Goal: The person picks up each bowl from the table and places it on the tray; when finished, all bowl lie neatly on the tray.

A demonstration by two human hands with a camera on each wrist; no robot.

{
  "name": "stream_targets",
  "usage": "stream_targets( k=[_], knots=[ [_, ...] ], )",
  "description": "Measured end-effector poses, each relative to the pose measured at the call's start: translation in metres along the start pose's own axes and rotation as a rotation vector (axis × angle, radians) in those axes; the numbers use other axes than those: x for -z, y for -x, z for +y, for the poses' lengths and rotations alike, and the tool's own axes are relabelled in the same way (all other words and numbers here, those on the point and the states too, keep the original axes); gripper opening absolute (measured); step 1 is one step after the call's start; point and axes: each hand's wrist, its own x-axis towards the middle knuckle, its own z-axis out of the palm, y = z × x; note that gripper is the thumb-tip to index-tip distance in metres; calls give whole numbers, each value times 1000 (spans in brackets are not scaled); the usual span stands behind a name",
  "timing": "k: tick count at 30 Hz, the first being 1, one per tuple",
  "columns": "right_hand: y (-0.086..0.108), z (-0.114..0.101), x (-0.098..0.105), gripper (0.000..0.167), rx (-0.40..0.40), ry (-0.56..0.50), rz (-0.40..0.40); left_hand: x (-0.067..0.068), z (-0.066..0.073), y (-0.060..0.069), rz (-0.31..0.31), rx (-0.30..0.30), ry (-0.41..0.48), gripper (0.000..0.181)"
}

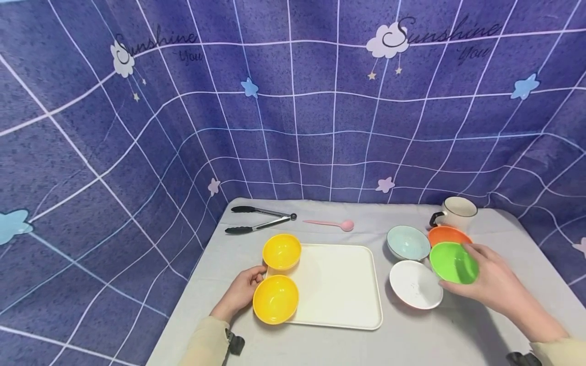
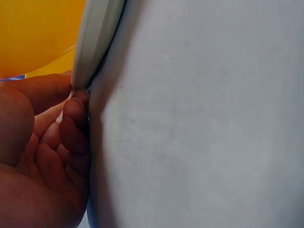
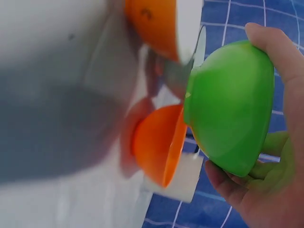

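Observation:
My right hand [image 1: 496, 277] grips a green bowl [image 1: 453, 263] by opposite sides of its rim. In the right wrist view the green bowl [image 3: 232, 107] is held above an orange bowl [image 3: 159, 142], close to its rim. The white bowl [image 1: 415, 284] and the pale blue bowl [image 1: 408, 243] stand to its left. At the left edge of a cream tray [image 1: 339, 284], my left hand [image 1: 244, 290] pinches the rim, with curled fingers against the tray edge [image 2: 97, 42] in the left wrist view. Two yellow bowls [image 1: 282, 251] sit on the tray's left side, one behind the other.
Black-handled tongs [image 1: 270, 219] lie spread at the back left. Beside them is a pink spoon [image 1: 345, 225]. A white mug [image 1: 459, 212] with a black handle stands at the back right, behind the orange bowl. A patterned blue curtain [image 1: 320, 127] hangs along the table's back.

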Motion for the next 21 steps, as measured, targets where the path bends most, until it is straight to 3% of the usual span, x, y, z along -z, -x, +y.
stream_targets(
  k=[7,15,21],
  knots=[
    [-25,-26,-15,113,95,-11,-6,1,0,3,3,-13,-13,42],
    [-51,-63,-37,122,90,-12,-144,1,1,3,1,14,-8,41],
    [-69,-86,-62,119,143,-1,-168,2,2,3,-3,8,-1,42]
  ],
)
